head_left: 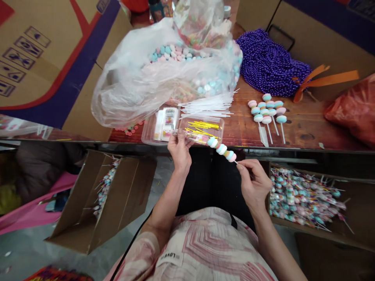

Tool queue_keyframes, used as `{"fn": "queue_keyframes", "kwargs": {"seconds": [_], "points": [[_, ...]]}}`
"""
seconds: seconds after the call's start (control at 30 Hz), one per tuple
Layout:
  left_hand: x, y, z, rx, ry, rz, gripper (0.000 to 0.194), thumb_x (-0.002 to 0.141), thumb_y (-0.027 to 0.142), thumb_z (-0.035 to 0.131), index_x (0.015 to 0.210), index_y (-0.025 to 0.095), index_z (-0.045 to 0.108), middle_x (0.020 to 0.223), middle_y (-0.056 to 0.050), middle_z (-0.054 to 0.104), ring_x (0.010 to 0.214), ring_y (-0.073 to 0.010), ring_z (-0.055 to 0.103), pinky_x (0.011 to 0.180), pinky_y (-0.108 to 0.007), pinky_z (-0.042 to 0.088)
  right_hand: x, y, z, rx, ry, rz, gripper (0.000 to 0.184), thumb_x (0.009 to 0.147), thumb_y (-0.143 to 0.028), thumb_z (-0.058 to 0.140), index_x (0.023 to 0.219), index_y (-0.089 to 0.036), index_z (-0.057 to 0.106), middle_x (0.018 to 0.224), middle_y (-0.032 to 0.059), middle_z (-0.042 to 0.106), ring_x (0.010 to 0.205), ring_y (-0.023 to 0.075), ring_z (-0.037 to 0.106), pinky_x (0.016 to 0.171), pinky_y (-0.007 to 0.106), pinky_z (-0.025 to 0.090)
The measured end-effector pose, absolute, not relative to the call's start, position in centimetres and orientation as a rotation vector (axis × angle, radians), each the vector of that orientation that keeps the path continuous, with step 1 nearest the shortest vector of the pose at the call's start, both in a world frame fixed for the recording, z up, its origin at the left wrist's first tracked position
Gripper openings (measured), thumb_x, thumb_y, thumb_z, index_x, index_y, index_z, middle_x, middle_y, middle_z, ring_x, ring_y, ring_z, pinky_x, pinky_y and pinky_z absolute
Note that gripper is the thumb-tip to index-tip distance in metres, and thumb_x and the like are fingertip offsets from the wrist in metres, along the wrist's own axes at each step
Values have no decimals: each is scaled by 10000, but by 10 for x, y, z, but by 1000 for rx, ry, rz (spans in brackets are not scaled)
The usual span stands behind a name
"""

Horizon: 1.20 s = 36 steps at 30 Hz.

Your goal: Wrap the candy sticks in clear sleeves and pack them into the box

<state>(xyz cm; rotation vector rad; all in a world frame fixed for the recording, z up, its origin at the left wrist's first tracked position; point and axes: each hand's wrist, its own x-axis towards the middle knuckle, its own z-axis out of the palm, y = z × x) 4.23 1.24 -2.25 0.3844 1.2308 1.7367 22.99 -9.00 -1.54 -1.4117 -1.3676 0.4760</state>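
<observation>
My right hand pinches the thin white stick of a candy skewer whose pastel blue, white and pink pieces point up and left. My left hand is closed on a clear narrow plastic sleeve at the skewer's tip, just at the table's front edge. Both hands hover over my lap, in front of a clear tray holding yellow twist ties.
A big clear bag of pastel candies lies on the wooden table, with white sticks, finished skewers and purple beads. Cardboard boxes of wrapped skewers stand at floor level right and left. A red bag lies far right.
</observation>
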Motion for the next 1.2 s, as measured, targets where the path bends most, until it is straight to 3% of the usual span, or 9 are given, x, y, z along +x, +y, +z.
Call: {"fn": "queue_keyframes", "kwargs": {"seconds": [0.33,0.73,0.93,1.2], "points": [[45,10,-21,420,1213,1729,473,670,557,831,827,193,574,700,35,655,571,-111,684,547,-199,519,238,-90,-12,-1353,-1609,304,124,903,-123,628,910,-232,686,828,28,668,749,172,624,669,327,492],[48,4,-34,735,1316,1874,373,766,524,773,901,195,657,827,20,679,752,-112,667,728,-219,548,240,-88,-10,-1422,-1450,599,86,908,-197,638,834,-214,678,798,6,641,711,145,582,609,281,429],[54,3,-31,625,1284,1891,381,771,543,759,846,200,610,765,37,644,645,-103,646,646,-226,562,237,-90,-15,-1520,-1341,756,152,909,-262,635,776,-196,668,693,-27,558,613,113,492,555,253,379],[48,5,-36,681,1161,1652,422,726,553,793,941,208,679,831,5,705,663,-118,677,592,-207,549,234,-87,-16,-1455,-1315,739,135,900,-248,640,778,-196,666,733,-3,592,664,134,529,578,264,399]]}}
